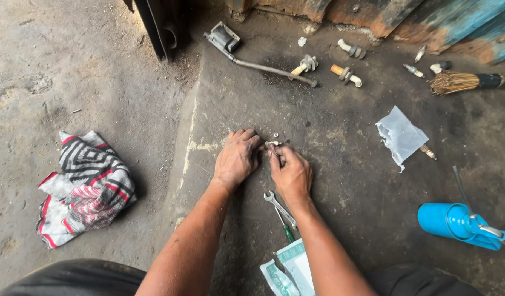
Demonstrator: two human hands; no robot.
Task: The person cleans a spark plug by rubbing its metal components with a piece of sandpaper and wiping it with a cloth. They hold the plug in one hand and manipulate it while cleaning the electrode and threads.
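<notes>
Gripping a small metal fitting (272, 144) between them, left hand (237, 158) and right hand (290, 172) meet low over the concrete floor (340, 164); fingers of both closed on it, detail too small to read. Head view: two flat white-and-green packets (290, 269) at bottom edge, partly cut off, beside a spanner (279, 206) and green-handled screwdriver (286, 229). Torn clear plastic sheet (401, 136) to the right. Blue oil can (459, 225) far right. Striped rag (85, 186) left. Floor grimy, oil-stained; rusted metal along top edge.
</notes>
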